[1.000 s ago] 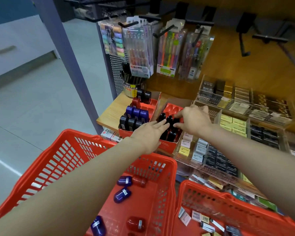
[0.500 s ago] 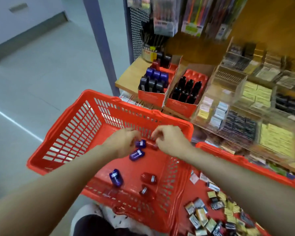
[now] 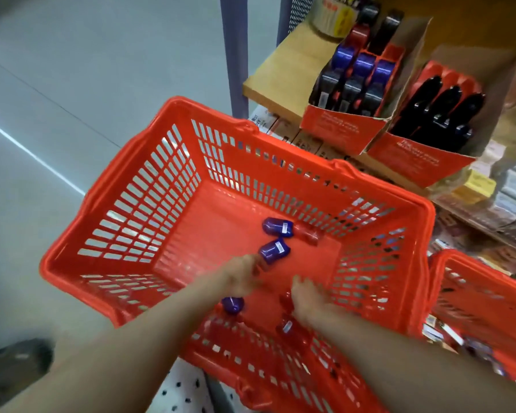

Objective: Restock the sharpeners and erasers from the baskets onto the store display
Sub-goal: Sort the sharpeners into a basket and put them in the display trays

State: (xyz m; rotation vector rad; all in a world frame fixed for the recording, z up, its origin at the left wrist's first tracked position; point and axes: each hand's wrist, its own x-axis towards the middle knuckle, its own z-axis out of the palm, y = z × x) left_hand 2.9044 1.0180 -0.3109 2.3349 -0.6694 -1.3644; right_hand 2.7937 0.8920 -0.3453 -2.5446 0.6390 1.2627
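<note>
Both hands, the left hand (image 3: pixel 245 278) and right hand (image 3: pixel 306 296), reach blurred into the red basket (image 3: pixel 125 186), grip unclear, toward loose sharpeners (image 3: pixel 274 248) mid-floor: likely light, hard, smooth plastic, best pinched across the sides.

Head camera, looking steeply down and forward

A single wide-angle view from the person's head sits close above the red basket (image 3: pixel 167 162), which fills the middle; both forearms enter from the bottom edge, the shelf (image 3: pixel 283 76) crosses the upper right, and the floor (image 3: pixel 72 70) lies at left.
</note>
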